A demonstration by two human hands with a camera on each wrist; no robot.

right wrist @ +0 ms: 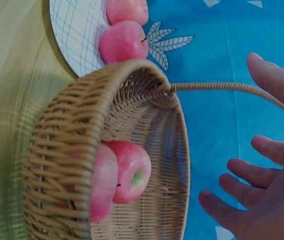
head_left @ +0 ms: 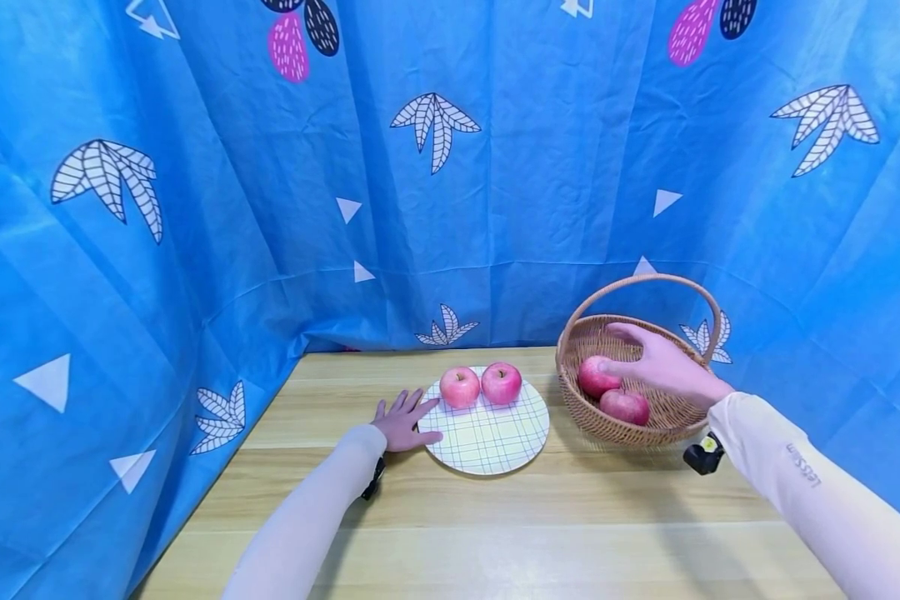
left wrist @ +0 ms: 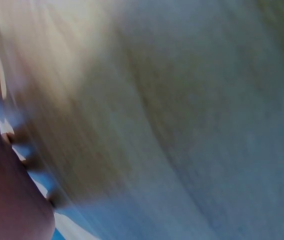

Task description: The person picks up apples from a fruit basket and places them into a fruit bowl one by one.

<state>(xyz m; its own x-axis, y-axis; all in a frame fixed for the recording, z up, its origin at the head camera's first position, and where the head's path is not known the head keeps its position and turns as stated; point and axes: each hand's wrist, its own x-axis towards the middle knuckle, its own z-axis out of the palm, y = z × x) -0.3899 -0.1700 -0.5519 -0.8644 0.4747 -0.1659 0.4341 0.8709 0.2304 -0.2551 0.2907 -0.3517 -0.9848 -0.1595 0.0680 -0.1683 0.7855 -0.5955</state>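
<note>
A round white plate [head_left: 487, 446] with a checked pattern bears two red apples, a left one [head_left: 460, 387] and a right one [head_left: 502, 383], at its far side. My left hand [head_left: 401, 423] lies at the plate's left rim with fingers spread, a finger and the thumb over the edge. To the right stands a wicker basket [head_left: 607, 429] holding two more apples, one [head_left: 597, 377] behind the other [head_left: 625, 407]. Over the basket's opening, my right hand [head_left: 663, 362] reaches under the handle, holding nothing. In the right wrist view its fingers [right wrist: 251, 175] are apart from the apples.
The basket's arched handle [head_left: 641, 279] rises above the right hand. A blue patterned curtain [head_left: 525, 208] hangs behind and beside the light wooden table [head_left: 495, 533]. Mostly blurred table surface [left wrist: 156, 125] fills the left wrist view.
</note>
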